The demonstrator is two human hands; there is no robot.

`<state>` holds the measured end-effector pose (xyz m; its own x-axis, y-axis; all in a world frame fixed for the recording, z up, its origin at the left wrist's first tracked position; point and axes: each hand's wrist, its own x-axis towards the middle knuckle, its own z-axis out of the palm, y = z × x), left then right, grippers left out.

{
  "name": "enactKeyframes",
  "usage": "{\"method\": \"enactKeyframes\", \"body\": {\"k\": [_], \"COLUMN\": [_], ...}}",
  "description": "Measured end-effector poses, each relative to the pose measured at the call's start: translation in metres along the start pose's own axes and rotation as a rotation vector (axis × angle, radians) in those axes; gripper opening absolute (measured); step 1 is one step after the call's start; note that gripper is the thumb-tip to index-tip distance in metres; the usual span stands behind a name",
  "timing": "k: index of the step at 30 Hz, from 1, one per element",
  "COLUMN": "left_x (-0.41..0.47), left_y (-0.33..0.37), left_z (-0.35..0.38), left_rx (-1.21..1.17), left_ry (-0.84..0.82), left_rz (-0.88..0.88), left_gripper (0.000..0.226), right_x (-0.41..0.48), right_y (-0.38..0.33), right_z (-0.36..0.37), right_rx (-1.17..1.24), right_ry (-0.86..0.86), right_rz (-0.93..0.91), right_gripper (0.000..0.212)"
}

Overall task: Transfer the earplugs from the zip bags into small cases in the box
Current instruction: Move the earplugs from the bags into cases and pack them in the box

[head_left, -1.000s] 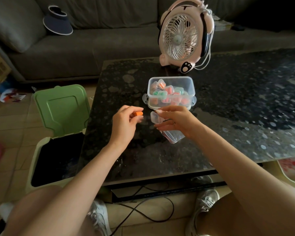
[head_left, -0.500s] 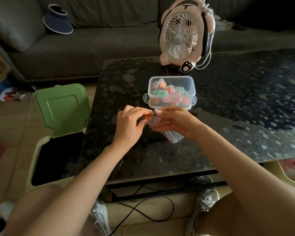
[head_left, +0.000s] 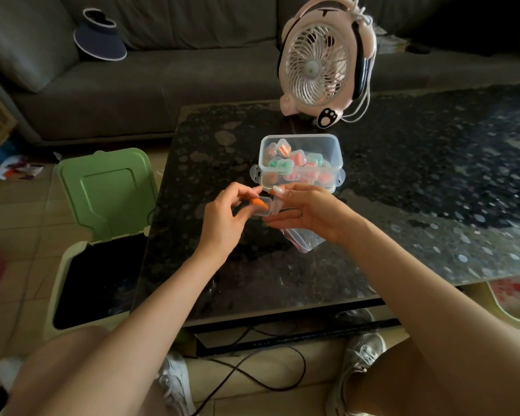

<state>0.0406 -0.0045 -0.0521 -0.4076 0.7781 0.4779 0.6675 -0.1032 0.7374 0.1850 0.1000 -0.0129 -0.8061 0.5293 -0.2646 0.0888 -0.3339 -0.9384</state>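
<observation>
A clear plastic box (head_left: 335, 148) stands mid-table, filled with several small clear cases holding orange, pink and green earplugs. Just in front of it my right hand (head_left: 312, 213) holds a small open clear case (head_left: 269, 207) and, under the palm, a crumpled clear zip bag (head_left: 302, 240). My left hand (head_left: 227, 214) pinches an orange earplug (head_left: 259, 203) at the mouth of that case; the earplug lies partly inside the case. The two hands almost touch.
A pink desk fan (head_left: 323, 60) stands behind the box with its cord trailing right. A green-lidded bin (head_left: 102, 190) stands open left of the dark glass table (head_left: 418, 205). A sofa with a visor cap (head_left: 99, 36) is beyond. Cables run under the table.
My left hand has carried the orange earplug rightward from open air to the case in my right hand, and the earplug now rests in the case's opening. The right hand has barely moved.
</observation>
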Motion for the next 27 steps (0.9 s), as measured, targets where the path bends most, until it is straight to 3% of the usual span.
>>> {"method": "enactKeyframes", "body": {"k": [4,10,14,20,24,27], "left_x": [-0.0004,-0.0001,-0.0013,0.0001,0.0004,-0.0008], "left_y": [-0.0013,0.0019,0.0074,0.0016,0.0010,0.0023], "left_z": [0.0009,-0.0008,-0.0007,-0.0018,0.0007,0.0025], "left_rx": [0.203,0.275,0.225,0.405,0.364,0.159], "left_ry": [0.034,0.053,0.032,0.117,0.077,-0.041], "left_rz": [0.119,0.240,0.256,0.240,0.223,0.105], "left_gripper": [0.020,0.019,0.016,0.024,0.024,0.037], "right_x": [0.0011,0.0017,0.0002,-0.0016,-0.0014,0.0003], "right_y": [-0.0006,0.0019,0.0004,-0.0024,-0.0016,-0.0012], "right_z": [-0.0008,0.0000,0.0010,0.0014,0.0025,0.0005], "right_rx": [-0.029,-0.019,-0.018,-0.022,-0.045,-0.064], "right_ry": [0.013,0.000,-0.022,-0.017,0.010,0.038], "right_rz": [-0.002,0.016,0.022,0.003,0.004,-0.010], "right_gripper": [0.031,0.036,0.041,0.031,0.035,0.031]}}
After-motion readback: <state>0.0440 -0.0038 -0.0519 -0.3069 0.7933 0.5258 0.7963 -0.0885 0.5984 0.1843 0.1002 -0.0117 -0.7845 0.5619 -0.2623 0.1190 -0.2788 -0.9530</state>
